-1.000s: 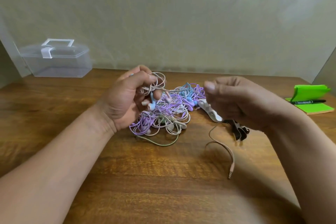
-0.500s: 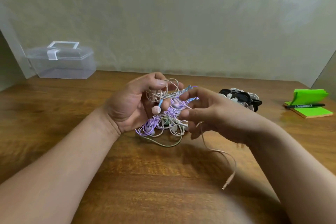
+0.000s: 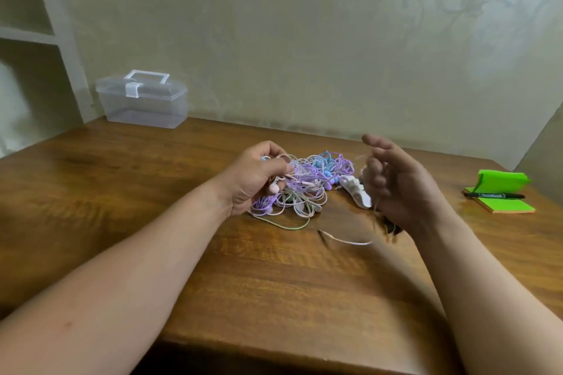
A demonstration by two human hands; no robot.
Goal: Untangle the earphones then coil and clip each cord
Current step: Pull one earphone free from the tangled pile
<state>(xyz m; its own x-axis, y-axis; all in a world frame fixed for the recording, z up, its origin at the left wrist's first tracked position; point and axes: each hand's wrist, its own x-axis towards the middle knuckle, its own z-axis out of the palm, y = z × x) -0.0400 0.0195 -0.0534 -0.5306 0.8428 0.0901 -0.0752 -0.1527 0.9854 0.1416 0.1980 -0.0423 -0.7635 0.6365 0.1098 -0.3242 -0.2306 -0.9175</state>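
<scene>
Earphone tangle (image 3: pixel 304 189) lies mid-table (image 3: pixel 274 283), purple, white, blue and pink cords knotted together. Left hand (image 3: pixel 259 176) grips tangle's left edge, fingers curled round several loops. Right hand (image 3: pixel 396 189) raised just right of tangle, fingers half curled, blurred; cannot tell whether it holds anything. Pink cord end (image 3: pixel 344 240) with plug lies loose on table near it. White clip (image 3: pixel 355 190) between tangle and right hand. Clear box (image 3: pixel 143 100) at far left by wall. Marker (image 3: pixel 493 195) on green notepad (image 3: pixel 505 202) far right.

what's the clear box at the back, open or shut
Shut: the clear box has its lid seated on the base, white latch folded down over it.
</scene>
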